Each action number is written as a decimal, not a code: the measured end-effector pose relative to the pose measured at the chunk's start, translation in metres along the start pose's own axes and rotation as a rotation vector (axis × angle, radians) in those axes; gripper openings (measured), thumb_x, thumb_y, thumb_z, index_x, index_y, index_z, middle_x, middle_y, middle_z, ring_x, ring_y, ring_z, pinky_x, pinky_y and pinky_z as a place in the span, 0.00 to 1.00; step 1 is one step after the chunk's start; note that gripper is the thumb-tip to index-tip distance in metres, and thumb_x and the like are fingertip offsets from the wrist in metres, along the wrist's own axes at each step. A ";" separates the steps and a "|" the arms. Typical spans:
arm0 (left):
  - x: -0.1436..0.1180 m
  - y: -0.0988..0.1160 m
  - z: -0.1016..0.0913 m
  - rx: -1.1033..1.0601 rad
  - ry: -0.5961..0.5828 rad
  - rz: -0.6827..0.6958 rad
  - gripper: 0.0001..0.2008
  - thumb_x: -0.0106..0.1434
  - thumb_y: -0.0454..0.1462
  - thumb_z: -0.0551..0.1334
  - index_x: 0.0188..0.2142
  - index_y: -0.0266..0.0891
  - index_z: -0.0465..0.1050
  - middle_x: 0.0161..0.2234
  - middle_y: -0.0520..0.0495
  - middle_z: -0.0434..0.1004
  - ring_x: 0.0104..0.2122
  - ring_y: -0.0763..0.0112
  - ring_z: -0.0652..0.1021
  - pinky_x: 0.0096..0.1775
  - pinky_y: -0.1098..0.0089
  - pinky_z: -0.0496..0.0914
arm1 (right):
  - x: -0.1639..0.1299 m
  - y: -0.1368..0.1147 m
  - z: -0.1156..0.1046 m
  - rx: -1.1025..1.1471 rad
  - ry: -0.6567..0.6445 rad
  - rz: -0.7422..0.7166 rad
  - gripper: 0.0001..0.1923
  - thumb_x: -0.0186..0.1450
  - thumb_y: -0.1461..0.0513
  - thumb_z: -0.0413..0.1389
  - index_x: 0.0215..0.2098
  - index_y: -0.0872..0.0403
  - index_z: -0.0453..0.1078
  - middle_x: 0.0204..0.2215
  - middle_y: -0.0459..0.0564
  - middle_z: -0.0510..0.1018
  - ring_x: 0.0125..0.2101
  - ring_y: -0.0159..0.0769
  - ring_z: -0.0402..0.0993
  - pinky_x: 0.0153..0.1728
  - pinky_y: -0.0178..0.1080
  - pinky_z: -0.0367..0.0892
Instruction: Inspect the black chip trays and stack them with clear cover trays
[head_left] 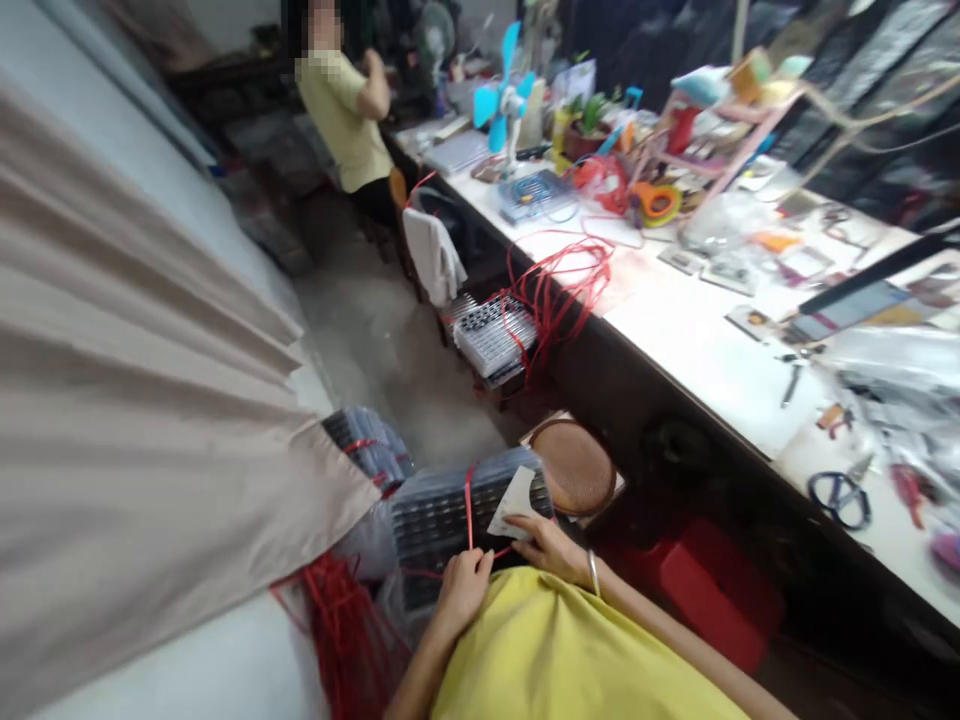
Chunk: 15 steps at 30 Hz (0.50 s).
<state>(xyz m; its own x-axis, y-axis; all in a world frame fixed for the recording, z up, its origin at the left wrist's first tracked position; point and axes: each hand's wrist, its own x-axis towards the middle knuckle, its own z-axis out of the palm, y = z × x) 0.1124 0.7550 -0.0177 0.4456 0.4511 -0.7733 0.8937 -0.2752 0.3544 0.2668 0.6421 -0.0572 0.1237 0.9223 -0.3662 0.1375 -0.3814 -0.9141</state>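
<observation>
A bundle of stacked dark trays in clear plastic [431, 515] stands upright against my front. A red strap [469, 500] runs over it. My left hand [465, 588] is closed at the near edge of the bundle, its fingers pinching the strap where it comes down. My right hand [551, 548] is at the right end of the bundle, with a torn white piece of paper [514, 505] under its fingers, against the bundle. A short stretch of red strap shows between the two hands. The fingertips of my left hand are partly hidden.
Loose red straps [349, 620] hang at my left beside a beige curtain [187, 400]. A round stool [574, 467] stands by the long white table [675, 350]. More bundled trays [495, 335] lie on a chair. A red container [720, 590] is under the table. A person [349, 120] sits farther back.
</observation>
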 end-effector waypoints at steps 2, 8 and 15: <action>0.013 -0.001 -0.010 -0.011 0.011 0.014 0.18 0.65 0.37 0.50 0.18 0.40 0.58 0.21 0.49 0.69 0.26 0.68 0.70 0.32 0.68 0.58 | 0.012 -0.006 0.001 0.023 0.089 0.009 0.24 0.61 0.59 0.54 0.55 0.57 0.68 0.52 0.60 0.72 0.52 0.46 0.67 0.54 0.48 0.61; 0.041 0.022 -0.025 -0.106 0.120 0.073 0.25 0.56 0.53 0.54 0.13 0.42 0.51 0.15 0.52 0.57 0.21 0.70 0.62 0.28 0.67 0.52 | 0.033 -0.016 -0.020 0.173 0.437 0.035 0.23 0.66 0.51 0.47 0.51 0.55 0.71 0.48 0.57 0.75 0.50 0.47 0.70 0.52 0.49 0.63; 0.082 0.112 -0.092 -0.354 0.176 0.262 0.31 0.44 0.68 0.52 0.15 0.44 0.51 0.15 0.57 0.48 0.18 0.75 0.54 0.22 0.69 0.50 | 0.086 -0.066 -0.123 0.350 0.762 -0.100 0.24 0.65 0.49 0.48 0.45 0.57 0.75 0.43 0.58 0.78 0.45 0.47 0.73 0.49 0.50 0.65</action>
<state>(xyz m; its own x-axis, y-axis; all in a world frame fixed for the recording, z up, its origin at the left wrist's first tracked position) 0.2544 0.8395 0.0072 0.6333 0.5506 -0.5438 0.6994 -0.1064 0.7068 0.3897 0.7391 -0.0070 0.7734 0.6085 -0.1776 -0.1134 -0.1429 -0.9832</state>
